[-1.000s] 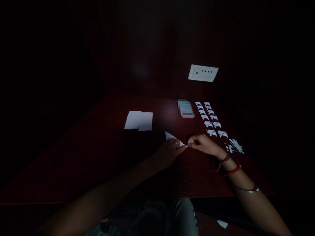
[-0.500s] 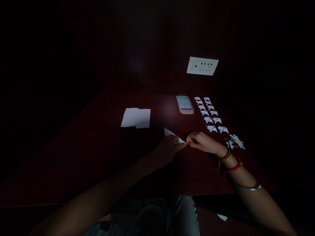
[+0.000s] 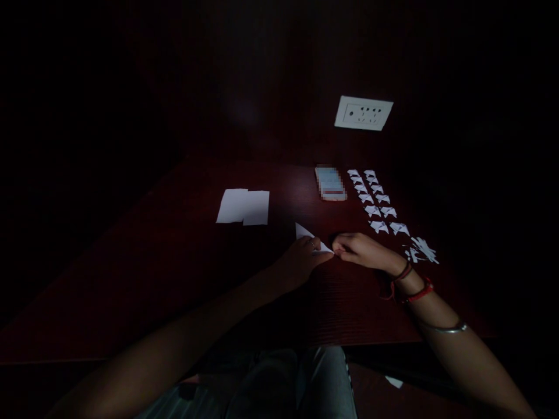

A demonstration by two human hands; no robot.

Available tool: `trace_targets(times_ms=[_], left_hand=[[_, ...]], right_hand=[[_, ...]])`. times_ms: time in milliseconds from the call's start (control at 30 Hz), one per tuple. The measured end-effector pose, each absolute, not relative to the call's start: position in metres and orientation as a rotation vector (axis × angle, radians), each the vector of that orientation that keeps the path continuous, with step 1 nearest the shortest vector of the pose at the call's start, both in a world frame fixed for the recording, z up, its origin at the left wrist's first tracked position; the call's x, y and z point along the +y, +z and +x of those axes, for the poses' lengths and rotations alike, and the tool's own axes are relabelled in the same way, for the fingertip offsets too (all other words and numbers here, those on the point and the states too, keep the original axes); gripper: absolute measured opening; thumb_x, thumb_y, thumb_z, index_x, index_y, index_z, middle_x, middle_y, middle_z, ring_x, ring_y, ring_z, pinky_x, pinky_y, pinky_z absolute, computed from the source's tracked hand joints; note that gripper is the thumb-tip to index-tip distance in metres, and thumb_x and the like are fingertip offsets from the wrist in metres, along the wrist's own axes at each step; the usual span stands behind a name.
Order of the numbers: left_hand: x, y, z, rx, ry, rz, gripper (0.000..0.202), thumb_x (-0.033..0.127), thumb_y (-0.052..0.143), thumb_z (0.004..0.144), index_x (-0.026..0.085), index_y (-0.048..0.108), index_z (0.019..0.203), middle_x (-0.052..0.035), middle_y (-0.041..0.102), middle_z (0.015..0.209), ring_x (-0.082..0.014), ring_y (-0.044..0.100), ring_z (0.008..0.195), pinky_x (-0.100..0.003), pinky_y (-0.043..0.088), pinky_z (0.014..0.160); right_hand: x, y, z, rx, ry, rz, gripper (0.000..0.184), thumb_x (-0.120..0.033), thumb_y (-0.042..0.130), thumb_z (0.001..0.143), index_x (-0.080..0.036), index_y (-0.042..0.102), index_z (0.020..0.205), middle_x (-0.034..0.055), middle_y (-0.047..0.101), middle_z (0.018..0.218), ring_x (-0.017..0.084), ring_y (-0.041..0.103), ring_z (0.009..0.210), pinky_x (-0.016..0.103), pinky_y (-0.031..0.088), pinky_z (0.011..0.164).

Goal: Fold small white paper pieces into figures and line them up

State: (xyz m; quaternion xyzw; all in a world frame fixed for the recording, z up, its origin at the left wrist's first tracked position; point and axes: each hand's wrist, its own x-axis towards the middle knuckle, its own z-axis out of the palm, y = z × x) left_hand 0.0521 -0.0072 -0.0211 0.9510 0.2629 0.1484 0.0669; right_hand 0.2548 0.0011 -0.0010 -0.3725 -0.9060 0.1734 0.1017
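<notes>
A white folded paper [image 3: 303,232] with a pointed, triangular outline is held low over the dark red table [image 3: 174,262]. My left hand [image 3: 303,259] is closed on it, fingers across the top and thumb along the near edge. At the paper's right tip, my right hand [image 3: 356,250] has its fingers curled and pinched together. Whether those fingertips grip the tip itself is hard to make out. To the right stand two columns of small folded paper pieces [image 3: 379,227], with a pile of thin paper strips [image 3: 423,249] nearest my right wrist.
Two overlapping white paper sheets [image 3: 255,208] lie left of centre. A phone [image 3: 331,183] with a blurred screen rests behind my hands. A white wall socket [image 3: 364,113] is on the back panel. A white scrap [image 3: 394,382] lies below the table edge.
The whole view has shifted slightly, so things sit a little further right and higher. Both hands keep nearly the same pose around the folded paper.
</notes>
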Motion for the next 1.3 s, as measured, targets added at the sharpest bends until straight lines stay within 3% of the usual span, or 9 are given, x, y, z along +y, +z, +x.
trace_targets(times_ms=[533,1300], left_hand=[[-0.0091,-0.0187,0.0516,0.805,0.456,2.894,0.028,0.022,0.036,0.084,0.021,0.046,0.110,-0.0061,0.043,0.094,-0.0166,0.038,0.085,-0.029,0.030,0.080],[-0.0077,-0.0225,0.0522,0.828,0.444,2.889,0.030,0.018,0.034,0.084,0.023,0.045,0.111,-0.0063,0.044,0.096,-0.0177,0.038,0.086,-0.030,0.032,0.077]], right_hand=[[0.0018,-0.0005,0.2546,-2.681,0.524,-1.083,0.004,-0.016,0.044,0.074,-0.016,0.047,0.070,-0.0007,0.046,0.065,0.009,0.042,0.058,0.020,0.031,0.056],[0.0045,-0.0037,0.2552,-2.671,0.501,-1.116,0.005,-0.016,0.044,0.074,-0.016,0.047,0.070,-0.0009,0.046,0.064,0.009,0.041,0.056,0.020,0.031,0.056]])
